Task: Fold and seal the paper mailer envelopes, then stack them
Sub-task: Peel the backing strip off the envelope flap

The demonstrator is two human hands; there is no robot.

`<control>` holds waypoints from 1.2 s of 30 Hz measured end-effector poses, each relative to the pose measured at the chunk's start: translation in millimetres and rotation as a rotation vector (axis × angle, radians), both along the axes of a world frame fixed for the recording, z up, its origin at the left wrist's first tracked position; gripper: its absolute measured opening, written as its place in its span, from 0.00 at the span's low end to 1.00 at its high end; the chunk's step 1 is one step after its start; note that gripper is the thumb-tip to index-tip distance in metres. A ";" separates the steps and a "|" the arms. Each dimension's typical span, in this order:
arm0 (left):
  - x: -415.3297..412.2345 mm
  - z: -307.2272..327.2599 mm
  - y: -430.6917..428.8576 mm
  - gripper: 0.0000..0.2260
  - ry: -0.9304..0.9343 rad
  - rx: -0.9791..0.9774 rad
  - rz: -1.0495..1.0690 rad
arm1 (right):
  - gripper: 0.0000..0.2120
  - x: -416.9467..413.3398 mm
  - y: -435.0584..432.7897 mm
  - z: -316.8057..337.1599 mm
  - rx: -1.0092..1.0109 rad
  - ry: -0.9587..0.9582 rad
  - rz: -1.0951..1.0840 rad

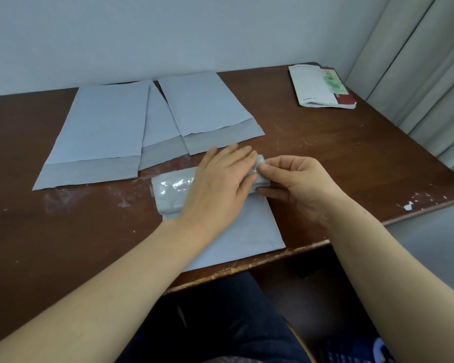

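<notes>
Sealing seems under way: the left hand (220, 179) presses flat, fingers straight, on the folded flap (173, 188) of the mailer (247, 229) beneath both hands, the right hand (299, 184) pinches the flap's right end; next, probably, firm pressing along the flap.

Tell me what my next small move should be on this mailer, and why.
Probably pull the clear liner strip leftward off the flap. Your right hand pinches its right end, your left hand lies flat on the folded mailer, and shiny liner covers the flap's left part, so it isn't sealed yet.
</notes>
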State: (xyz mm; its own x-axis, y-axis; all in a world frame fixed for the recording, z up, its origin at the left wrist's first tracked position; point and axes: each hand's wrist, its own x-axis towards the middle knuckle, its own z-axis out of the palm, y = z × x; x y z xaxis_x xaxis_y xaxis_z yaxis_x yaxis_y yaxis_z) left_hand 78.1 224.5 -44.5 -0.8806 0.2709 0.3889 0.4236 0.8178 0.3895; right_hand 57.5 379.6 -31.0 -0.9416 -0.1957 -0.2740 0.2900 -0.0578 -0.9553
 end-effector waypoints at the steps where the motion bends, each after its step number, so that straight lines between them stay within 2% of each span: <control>1: -1.9 -1.4 1.5 0.19 -0.002 -0.013 0.021 | 0.04 0.2 0.9 -0.1 -0.017 -0.001 0.004; 5: -3.6 -2.4 4.3 0.18 -0.046 0.039 0.094 | 0.04 0.9 4.8 -0.8 -0.100 -0.023 0.014; 9: -5.6 -3.5 5.9 0.17 -0.053 0.094 0.138 | 0.08 1.8 8.0 -1.8 -0.164 -0.024 0.038; 16: -9.6 0.5 8.9 0.16 -0.124 0.272 0.181 | 0.04 2.9 5.9 -2.1 0.080 0.082 -0.049; 18: -9.6 -0.7 7.5 0.15 -0.080 0.204 0.217 | 0.03 2.3 5.8 -1.8 0.117 0.093 -0.072; 20: -6.2 -0.3 5.4 0.12 0.063 0.092 0.233 | 0.03 1.4 5.9 -1.4 0.143 0.082 -0.094; 23: -1.9 0.7 4.5 0.06 0.217 0.028 0.201 | 0.02 1.8 5.9 0.3 0.130 0.064 -0.077; 31: -3.4 1.3 5.0 0.08 0.157 0.076 0.167 | 0.04 0.9 6.6 -0.3 0.057 0.050 -0.011; 36: -4.0 2.7 5.8 0.09 0.205 0.032 0.149 | 0.05 -0.2 7.4 -3.0 0.044 0.070 0.037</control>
State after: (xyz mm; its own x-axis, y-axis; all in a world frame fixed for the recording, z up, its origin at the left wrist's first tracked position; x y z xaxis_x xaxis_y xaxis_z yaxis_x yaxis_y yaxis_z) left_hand 74.2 230.3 -41.9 -0.8119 0.1292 0.5694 0.3724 0.8657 0.3345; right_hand 57.3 386.9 -34.0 -0.9512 -0.2198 -0.2168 0.2235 -0.0059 -0.9747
